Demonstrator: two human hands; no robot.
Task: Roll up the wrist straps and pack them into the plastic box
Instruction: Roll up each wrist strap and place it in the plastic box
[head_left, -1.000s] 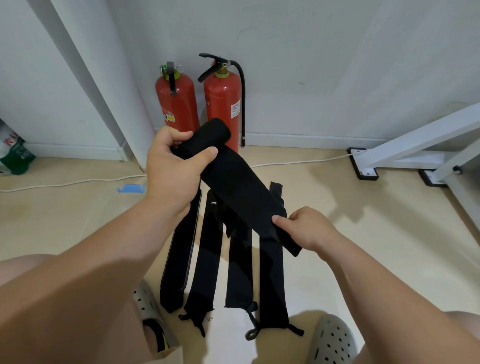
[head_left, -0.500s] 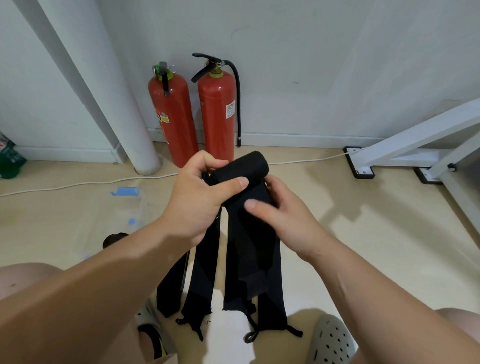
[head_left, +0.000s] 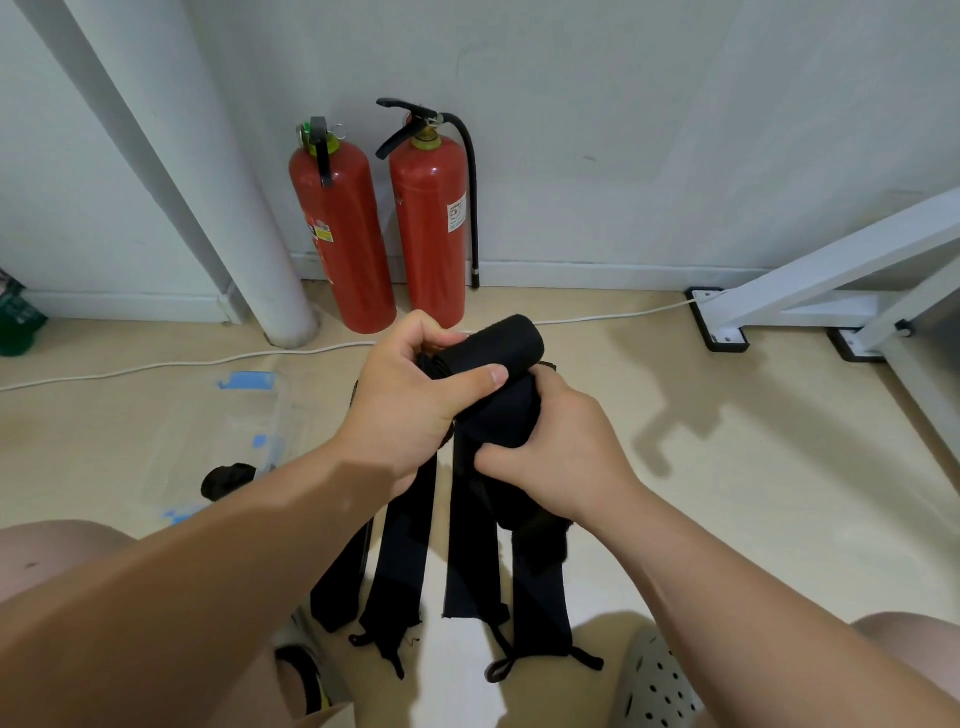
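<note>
Curled tight: left fingers (head_left: 423, 335) over the far side, and the thumb across the near side, of the rolled wrist strap (head_left: 493, 343), a thick black cylinder held up in the middle of the scene, above the floor (head_left: 727, 493). Right fingers closed as well, wrapped round the unrolled black band just below the roll, with the right hand (head_left: 566, 457) pressed against the left hand (head_left: 405, 415). Loose tail (head_left: 540, 540) of the same strap hanging down from under the right hand. Beneath both hands, four flat straps (head_left: 400, 561) side by side on the floor, running near to far, thin loops at their near ends. To the left, on the floor, the clear plastic box (head_left: 280, 410) with bits of blue tape. At its near right corner a small black roll (head_left: 228, 480), inside or just beside not possible to tell. Far side, against the wall: two red fire extinguishers (head_left: 340, 234) next to a white pipe (head_left: 208, 182), and a white cable (head_left: 156, 366) along the floor. Far right, a white metal frame (head_left: 831, 270). Nearest, bare knees and grey perforated sandals (head_left: 654, 686).
</note>
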